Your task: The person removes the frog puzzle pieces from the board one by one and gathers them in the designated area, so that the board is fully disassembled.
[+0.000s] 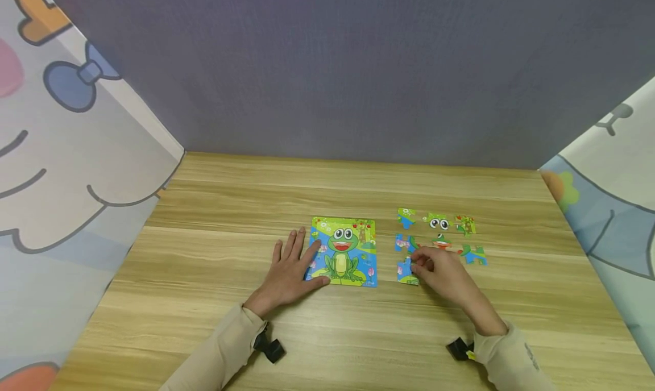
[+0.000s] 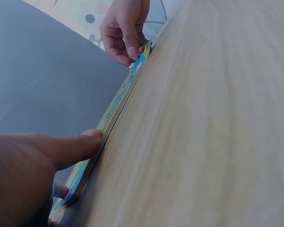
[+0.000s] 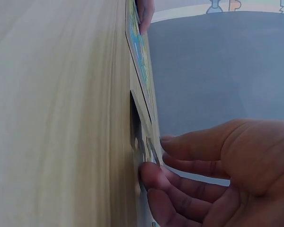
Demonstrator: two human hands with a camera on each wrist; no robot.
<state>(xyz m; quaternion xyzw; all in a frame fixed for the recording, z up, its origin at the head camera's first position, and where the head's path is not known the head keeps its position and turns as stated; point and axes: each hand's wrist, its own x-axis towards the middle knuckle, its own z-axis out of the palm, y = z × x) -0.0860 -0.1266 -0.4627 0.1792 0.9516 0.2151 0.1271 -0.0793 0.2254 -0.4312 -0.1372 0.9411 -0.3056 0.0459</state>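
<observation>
A square frog puzzle board (image 1: 341, 254) lies flat on the table. Spread over its left side, my left hand (image 1: 291, 271) has straight fingers, with the thumb (image 2: 87, 142) on the near edge. My right hand (image 1: 442, 271) pinches the right side of a blue and green puzzle piece (image 1: 406, 271) between thumb and fingers. In the right wrist view this piece (image 3: 143, 113) is tilted, one side raised. Around that hand lie more pieces, including one with frog eyes (image 1: 438, 223) and one with a red mouth (image 1: 442, 241). The hand covers part of the group.
The pieces stand in loose rows right of the board, among them a tree piece (image 1: 468, 224) and a blue one (image 1: 475, 254). A grey panel (image 1: 358, 73) rises behind the wooden table (image 1: 245, 198). Black straps (image 1: 268, 345) hang at both wrists.
</observation>
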